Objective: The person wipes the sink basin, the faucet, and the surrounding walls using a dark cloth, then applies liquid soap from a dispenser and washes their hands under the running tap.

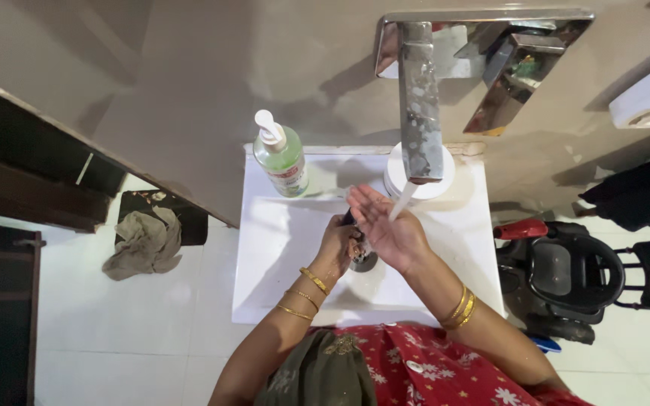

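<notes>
Reaching forward over a white basin [280,248], both hands are held under a thin stream of water [400,201]. The right hand [387,225] is turned palm up with its fingers spread flat, nothing being gripped in it, and the water is caught on that palm. Gold bangles [460,308] are worn on the right wrist, nearer the body than the palm. The left hand [338,244] is curled just beside the right one and touching it; a small dark object seems to be held at its fingertips, but what it is cannot be told. More gold bangles [306,289] are seen on the left forearm. Just beneath the two hands the metal drain [364,262] is partly covered by them. Beyond the open palm, the stream is traced up to the spout of a tall chrome tap [420,98]. A round white base [439,180] is set under that tap. To the left of the hands and farther back, a green pump bottle [282,159] stands upright on the basin's rear corner. Well off to the left, a crumpled cloth [144,242] lies on the floor.
</notes>
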